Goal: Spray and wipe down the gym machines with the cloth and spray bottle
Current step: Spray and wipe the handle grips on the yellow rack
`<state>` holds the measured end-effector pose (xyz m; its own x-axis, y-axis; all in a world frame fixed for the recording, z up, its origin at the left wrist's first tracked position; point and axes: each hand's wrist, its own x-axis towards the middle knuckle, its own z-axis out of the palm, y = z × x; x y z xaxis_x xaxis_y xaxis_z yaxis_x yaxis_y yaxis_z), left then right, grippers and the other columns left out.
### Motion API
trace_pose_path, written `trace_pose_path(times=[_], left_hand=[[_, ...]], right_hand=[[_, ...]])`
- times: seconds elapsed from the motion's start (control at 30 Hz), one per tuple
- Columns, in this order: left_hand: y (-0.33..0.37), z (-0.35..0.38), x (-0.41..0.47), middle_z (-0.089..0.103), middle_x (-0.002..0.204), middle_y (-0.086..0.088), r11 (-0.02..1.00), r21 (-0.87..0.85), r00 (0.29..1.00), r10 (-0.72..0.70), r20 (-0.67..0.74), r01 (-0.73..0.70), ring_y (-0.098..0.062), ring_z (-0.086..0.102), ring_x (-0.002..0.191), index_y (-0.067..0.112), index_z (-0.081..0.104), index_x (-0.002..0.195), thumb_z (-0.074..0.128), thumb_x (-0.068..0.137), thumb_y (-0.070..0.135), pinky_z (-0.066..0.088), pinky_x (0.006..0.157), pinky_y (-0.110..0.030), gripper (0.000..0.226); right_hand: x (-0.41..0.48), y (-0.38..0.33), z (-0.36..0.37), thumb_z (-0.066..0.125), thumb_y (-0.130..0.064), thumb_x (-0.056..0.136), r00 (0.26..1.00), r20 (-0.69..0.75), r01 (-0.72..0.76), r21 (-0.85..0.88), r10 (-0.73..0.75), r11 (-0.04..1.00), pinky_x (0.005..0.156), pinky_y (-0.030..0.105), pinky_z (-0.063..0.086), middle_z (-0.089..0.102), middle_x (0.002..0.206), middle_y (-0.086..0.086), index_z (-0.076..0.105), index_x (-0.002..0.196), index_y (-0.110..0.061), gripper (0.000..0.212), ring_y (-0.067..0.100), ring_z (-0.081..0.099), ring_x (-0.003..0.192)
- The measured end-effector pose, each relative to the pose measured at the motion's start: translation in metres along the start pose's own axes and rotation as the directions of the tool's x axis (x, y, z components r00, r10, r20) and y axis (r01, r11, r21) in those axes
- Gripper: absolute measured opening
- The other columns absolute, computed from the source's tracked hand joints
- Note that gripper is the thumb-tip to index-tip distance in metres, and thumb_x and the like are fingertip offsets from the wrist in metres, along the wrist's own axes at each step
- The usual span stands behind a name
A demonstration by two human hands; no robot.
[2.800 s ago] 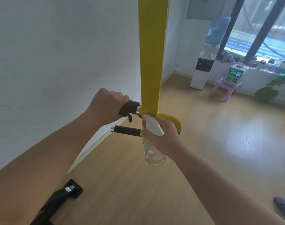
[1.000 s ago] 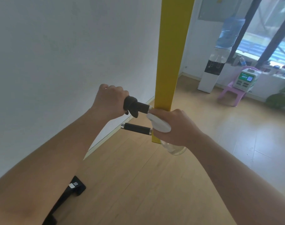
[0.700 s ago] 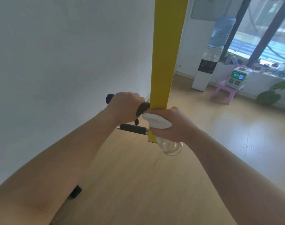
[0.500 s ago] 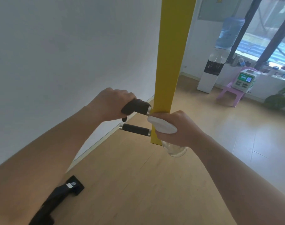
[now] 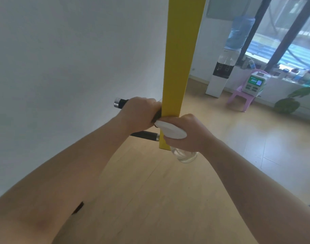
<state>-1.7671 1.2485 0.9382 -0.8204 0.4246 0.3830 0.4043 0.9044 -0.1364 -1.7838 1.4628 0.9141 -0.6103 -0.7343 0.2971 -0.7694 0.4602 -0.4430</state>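
Observation:
A yellow machine post (image 5: 180,67) hangs down the middle of the view, with two black handles sticking out to its left. My left hand (image 5: 140,111) grips the upper handle (image 5: 119,103) right beside the post. A dark cloth (image 5: 157,115) is wrapped under its fingers, and only a sliver of it shows. The handle's metal end is bare. The lower handle (image 5: 145,135) is untouched. My right hand (image 5: 194,136) holds the spray bottle (image 5: 171,131) by its white head, against the post's lower end. The bottle's clear body hangs below that hand.
A white wall runs close on the left. A black machine part (image 5: 78,207) lies on the wooden floor under my left forearm. At the far right stand a water dispenser (image 5: 221,74), a pink chair (image 5: 240,97) with a green-and-white device, and a plant (image 5: 288,103).
My left hand has slid with the cloth along the upper handle from its outer end to the yellow post, baring the metal tip. My right hand has kept the bottle by the post.

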Motion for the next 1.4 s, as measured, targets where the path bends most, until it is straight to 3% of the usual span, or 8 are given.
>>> trace_pose_path(times=[0.2,0.4,0.57,0.63,0.73,0.93,1.2,1.4], left_hand=[[-0.042,-0.008,-0.02,0.071,0.086,0.003,0.995,0.038,0.991,-0.098,0.092,0.095,-0.02,0.066,0.068,0.019,0.064,0.116,0.074,0.089,0.042,0.055,0.065,-0.029,0.036],[-0.058,-0.006,-0.027,0.05,0.069,0.009,0.94,0.1,0.935,-0.336,0.11,0.326,-0.021,0.05,0.063,0.02,0.063,0.105,0.073,0.085,0.039,0.031,0.057,-0.026,0.029],[-0.039,-0.013,-0.005,0.048,0.066,0.013,0.967,0.166,0.93,-0.233,0.284,0.191,-0.015,0.057,0.066,0.024,0.063,0.102,0.067,0.091,0.038,0.039,0.062,-0.026,0.018],[-0.016,-0.015,0.008,0.051,0.068,0.011,0.983,0.139,0.923,-0.166,0.348,0.124,-0.013,0.056,0.064,0.028,0.055,0.086,0.062,0.094,0.039,0.046,0.062,-0.027,0.016],[0.002,-0.013,0.016,0.05,0.065,0.009,0.992,0.093,0.945,-0.112,0.306,0.088,-0.013,0.053,0.057,0.029,0.035,0.07,0.057,0.098,0.043,0.053,0.065,-0.03,0.038],[-0.031,-0.009,-0.011,0.056,0.076,0.011,0.986,0.116,0.976,-0.137,0.17,0.118,-0.014,0.059,0.065,0.023,0.061,0.115,0.067,0.092,0.047,0.049,0.064,-0.026,0.035],[-0.066,-0.004,-0.033,0.049,0.067,0.005,0.921,0.209,0.94,-0.34,0.021,0.328,-0.023,0.047,0.058,0.015,0.065,0.092,0.069,0.09,0.043,0.033,0.063,-0.03,0.028],[-0.053,-0.004,-0.015,0.046,0.059,0.007,0.947,0.247,0.968,-0.236,0.089,0.208,-0.023,0.051,0.055,0.019,0.051,0.079,0.063,0.092,0.039,0.04,0.069,-0.032,0.026]], right_hand=[[0.002,0.004,0.004,0.076,-0.037,0.091,1.0,0.017,0.014,-0.049,-0.013,0.999,0.076,0.006,0.043,0.073,0.11,-0.009,0.064,0.136,-0.033,0.047,0.007,0.064,0.084],[0.002,0.007,0.003,0.078,-0.036,0.09,0.999,0.013,0.034,-0.055,-0.033,0.998,0.075,0.003,0.041,0.075,0.11,-0.008,0.066,0.135,-0.031,0.047,0.008,0.065,0.083],[0.003,0.003,0.007,0.077,-0.037,0.09,1.0,0.01,0.023,-0.053,-0.022,0.998,0.067,-0.001,0.041,0.071,0.105,-0.014,0.068,0.131,-0.031,0.043,0.004,0.06,0.078],[0.002,0.0,0.007,0.078,-0.032,0.089,1.0,0.006,0.03,-0.037,-0.03,0.999,0.071,-0.003,0.041,0.066,0.099,-0.017,0.069,0.129,-0.03,0.041,0.002,0.056,0.075],[0.0,0.002,0.003,0.076,-0.033,0.09,0.999,0.014,0.03,-0.026,-0.029,0.999,0.07,0.0,0.043,0.071,0.101,-0.015,0.069,0.13,-0.031,0.04,0.004,0.06,0.079],[-0.001,0.006,0.003,0.077,-0.035,0.09,0.999,0.006,0.048,-0.065,-0.048,0.997,0.071,-0.001,0.036,0.074,0.104,-0.009,0.067,0.134,-0.029,0.045,0.001,0.058,0.076],[-0.001,0.008,0.005,0.078,-0.036,0.09,0.999,-0.017,0.03,-0.046,-0.031,0.998,0.072,0.001,0.039,0.075,0.103,-0.01,0.068,0.131,-0.028,0.043,0.004,0.062,0.077],[0.005,0.003,0.005,0.078,-0.032,0.09,1.0,-0.023,0.011,-0.015,-0.011,1.0,0.066,0.002,0.046,0.074,0.099,-0.009,0.071,0.124,-0.025,0.036,0.004,0.061,0.069]])
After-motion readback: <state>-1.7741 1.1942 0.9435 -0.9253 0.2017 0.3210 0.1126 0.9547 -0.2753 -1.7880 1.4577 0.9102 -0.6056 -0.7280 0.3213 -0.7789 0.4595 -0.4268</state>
